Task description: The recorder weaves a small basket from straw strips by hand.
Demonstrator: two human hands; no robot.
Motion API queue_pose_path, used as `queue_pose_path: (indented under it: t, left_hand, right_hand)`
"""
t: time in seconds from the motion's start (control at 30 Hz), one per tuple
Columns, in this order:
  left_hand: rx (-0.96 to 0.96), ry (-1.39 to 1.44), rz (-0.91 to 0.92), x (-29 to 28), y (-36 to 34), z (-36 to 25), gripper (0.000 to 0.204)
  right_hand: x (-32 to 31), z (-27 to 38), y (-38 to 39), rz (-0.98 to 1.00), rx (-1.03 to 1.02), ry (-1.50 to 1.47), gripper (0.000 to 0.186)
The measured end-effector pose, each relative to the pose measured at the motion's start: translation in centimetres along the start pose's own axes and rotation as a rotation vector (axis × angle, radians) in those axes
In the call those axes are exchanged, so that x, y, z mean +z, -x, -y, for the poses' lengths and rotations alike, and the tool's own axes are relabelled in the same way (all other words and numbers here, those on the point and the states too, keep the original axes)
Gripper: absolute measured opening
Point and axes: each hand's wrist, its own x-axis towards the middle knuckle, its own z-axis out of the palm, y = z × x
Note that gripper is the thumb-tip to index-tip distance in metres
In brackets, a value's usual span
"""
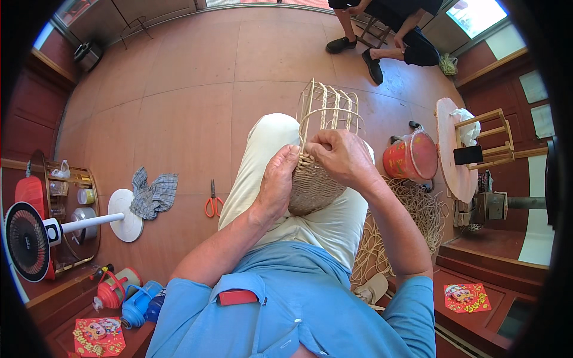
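A half-woven basket (313, 190) rests on its side across my lap, between my thighs. Its base end, close to me, is tightly woven in tan strands; the far end is an open frame of thin rods and hoops with several pale plaited strips. My left hand (276, 182) grips the basket's left side, thumb at the edge of the dense weave. Over the top, my right hand (345, 156) is closed, thumb and fingers pinched together against that same edge. Whatever lies in this pinch is hidden by the fingers.
Orange-handled scissors (213, 201) lie on the tiled floor to the left, near a checked cloth (153, 194) and a standing fan (28, 241). Loose cord (412, 212) is heaped at right beside a red bucket (412, 156). A seated person's shoe (372, 67) shows far ahead.
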Motion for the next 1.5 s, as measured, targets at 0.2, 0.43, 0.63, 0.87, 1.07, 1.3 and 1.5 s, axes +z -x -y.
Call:
queue_pose_path:
  t: [0.2, 0.43, 0.63, 0.87, 1.07, 1.3, 1.5]
  left_hand:
    - [0.057, -0.253, -0.101, 0.0, 0.2, 0.0, 0.033]
    - [0.127, -0.339, -0.089, 0.7, 0.3, -0.5, 0.033]
    - [0.249, -0.744, -0.176, 0.4, 0.3, -2.0, 0.022]
    - [0.960, -1.636, 0.141, 2.3, 0.1, -5.9, 0.016]
    - [0.786, -1.604, 0.297, 3.2, -1.7, -7.1, 0.009]
    - [0.651, -1.603, 0.109, 4.3, -2.4, -5.6, 0.012]
    - [0.756, -1.673, 0.079, 4.8, -2.4, -5.0, 0.012]
  right_hand:
    - [1.1, 0.3, 1.6, -0.127, -0.004, -0.058, 0.032]
    - [3.0, -0.9, 2.7, -0.191, -0.079, -0.492, 0.033]
    - [-0.5, -3.5, 4.4, 0.330, 0.086, -1.064, 0.025]
    - [-4.8, -12.1, 7.4, 0.100, 0.224, -0.917, 0.034]
    - [-11.5, -20.3, 8.1, -0.223, 0.161, -1.379, 0.019]
    - [-8.7, -10.9, 7.1, -0.345, 0.041, -0.960, 0.063]
    - [-3.3, -7.1, 6.4, -0.192, -0.044, -0.654, 0.056]
